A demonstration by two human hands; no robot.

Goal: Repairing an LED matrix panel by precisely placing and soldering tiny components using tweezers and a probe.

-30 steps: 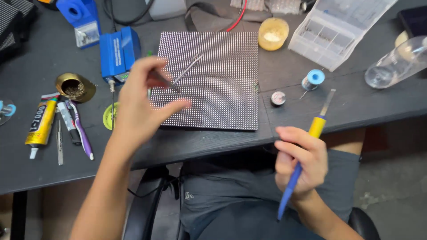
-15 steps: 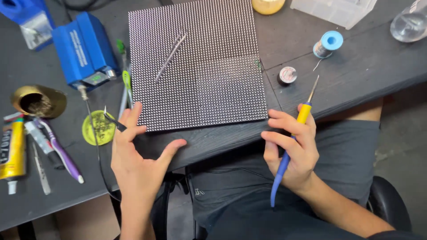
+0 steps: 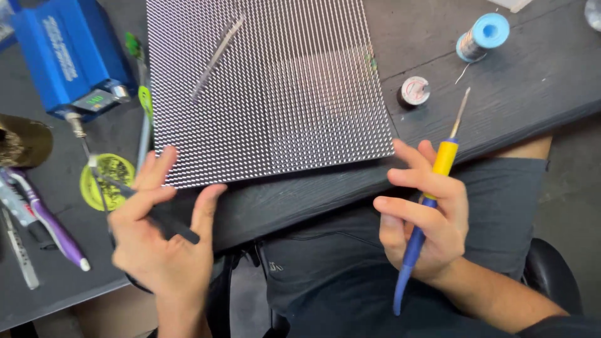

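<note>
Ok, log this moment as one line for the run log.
left hand: grips dark slim tool | right hand: holds soldering iron, tip up | LED panel: flat on desk, tweezers atop

The panel [image 3: 263, 87] in front of me is a fine grid of tiny glossy studs catching light, with thin shiny metal tweezers [image 3: 216, 57] lying on it. Under the panel, the table [image 3: 501, 94] is dark, matt, grained wood. Right of the panel, my right hand [image 3: 426, 213] wraps the soldering iron [image 3: 426, 206]: smooth yellow and blue plastic, dull metal tip. Left of the panel, a glossy blue metal box [image 3: 66, 56]. My left hand [image 3: 159, 231] pinches a matt black tool [image 3: 156, 216].
</note>
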